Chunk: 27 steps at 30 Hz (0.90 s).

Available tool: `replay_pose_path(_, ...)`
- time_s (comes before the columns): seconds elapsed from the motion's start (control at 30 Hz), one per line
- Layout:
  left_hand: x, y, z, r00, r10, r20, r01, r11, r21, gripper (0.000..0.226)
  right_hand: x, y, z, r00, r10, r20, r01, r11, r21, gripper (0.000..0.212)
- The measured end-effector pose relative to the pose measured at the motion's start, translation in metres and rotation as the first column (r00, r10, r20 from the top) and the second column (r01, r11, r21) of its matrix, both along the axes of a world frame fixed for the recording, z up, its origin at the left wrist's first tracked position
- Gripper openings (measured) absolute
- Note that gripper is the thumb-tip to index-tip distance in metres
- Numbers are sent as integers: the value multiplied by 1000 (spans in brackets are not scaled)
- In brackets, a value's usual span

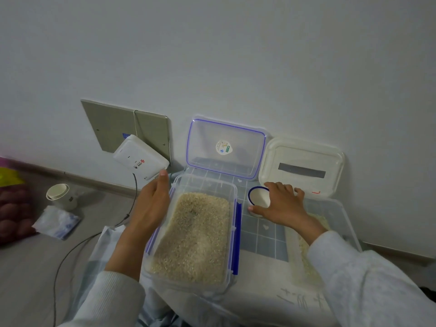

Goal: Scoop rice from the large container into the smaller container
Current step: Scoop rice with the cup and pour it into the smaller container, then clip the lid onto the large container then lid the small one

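Tablecloth: two containers, two lids.

Right arm covers much of the right-hand container; only strips of its rice show. Right hand hides the cup's right side. Lid sticker print too small to read. Red bag cut by the left edge. Both sleeves run off the bottom edge.

A bare strip of checked cloth separates both rice containers; cup and propped lids block its far end.
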<state>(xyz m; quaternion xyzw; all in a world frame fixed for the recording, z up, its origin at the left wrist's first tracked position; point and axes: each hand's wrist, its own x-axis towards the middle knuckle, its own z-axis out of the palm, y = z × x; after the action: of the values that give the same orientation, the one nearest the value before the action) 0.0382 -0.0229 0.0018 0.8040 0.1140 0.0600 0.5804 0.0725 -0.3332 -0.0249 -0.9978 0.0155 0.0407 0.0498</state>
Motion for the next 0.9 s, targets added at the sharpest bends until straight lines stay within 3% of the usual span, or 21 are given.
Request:
replay_pose_path(0.13, 9, 2, 3, 1000, -11, 12, 12, 999, -43, 48, 9, 2, 10, 997, -21, 68, 17, 998, 62, 83)
replay_pose_path(0.43, 60, 8, 20, 994, -106, -5, 106, 993, 59, 40, 37, 9, 25, 985, -94, 147, 55, 966, 254, 63)
replay_pose_path(0.63, 108, 7, 24, 988, -151, -37, 155, 976, 152, 38, 67, 9, 30, 979, -136, 148, 90, 955, 281, 63)
replay_pose_path(0.8, 138, -1, 14, 980, -190, -59, 198, 963, 183, 15, 90, 5, 27, 979, -150, 140, 108, 956, 274, 60)
replay_pose_path(0.9, 150, -7, 11, 979, -196, -63, 203, 966, 162, 18, 97, 4, 24, 975, -148, 166, 101, 959, 263, 60)
